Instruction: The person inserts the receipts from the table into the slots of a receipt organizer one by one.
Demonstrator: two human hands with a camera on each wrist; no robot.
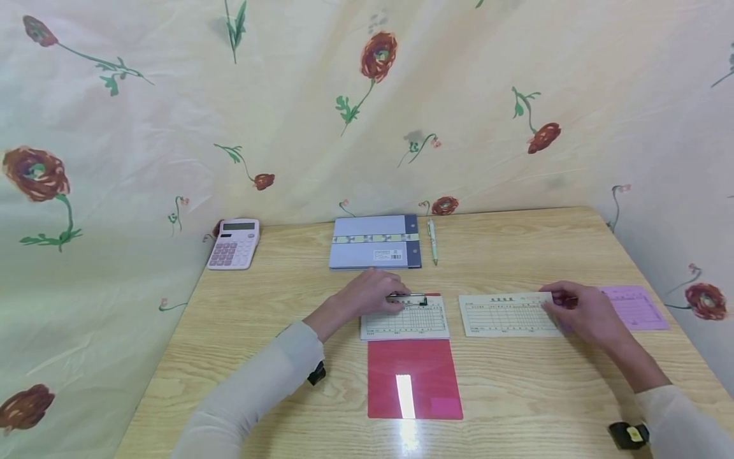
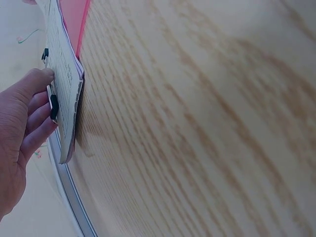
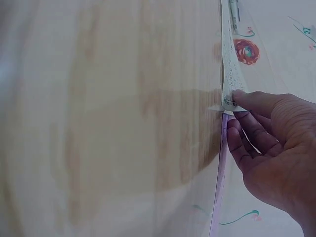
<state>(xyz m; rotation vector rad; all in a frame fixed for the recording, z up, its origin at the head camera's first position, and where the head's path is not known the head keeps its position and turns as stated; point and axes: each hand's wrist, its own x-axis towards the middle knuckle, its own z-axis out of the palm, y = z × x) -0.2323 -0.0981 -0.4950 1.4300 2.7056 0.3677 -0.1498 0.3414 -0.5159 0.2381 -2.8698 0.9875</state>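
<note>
A red clipboard (image 1: 384, 382) lies on the table with a stack of printed white forms (image 1: 424, 322) across its upper part. My left hand (image 1: 371, 292) grips the metal clip (image 1: 414, 296) at its top edge; in the left wrist view the thumb lies over the clip, with the other fingers behind it. To the right, a single white printed form (image 1: 504, 319) is pinched at its right end by my right hand (image 1: 587, 315). Thumb and index finger hold that corner (image 3: 232, 101) in the right wrist view. A purple form (image 1: 639, 308) lies partly hidden behind the right hand.
Behind the clipboard lies a blue-grey notebook (image 1: 367, 255) with a patterned band, and a pale green pen (image 1: 432, 242) beside it. A pink-and-white calculator (image 1: 234, 245) sits at the back left. Flower-printed cloth (image 1: 309, 115) hangs along the table's back and sides.
</note>
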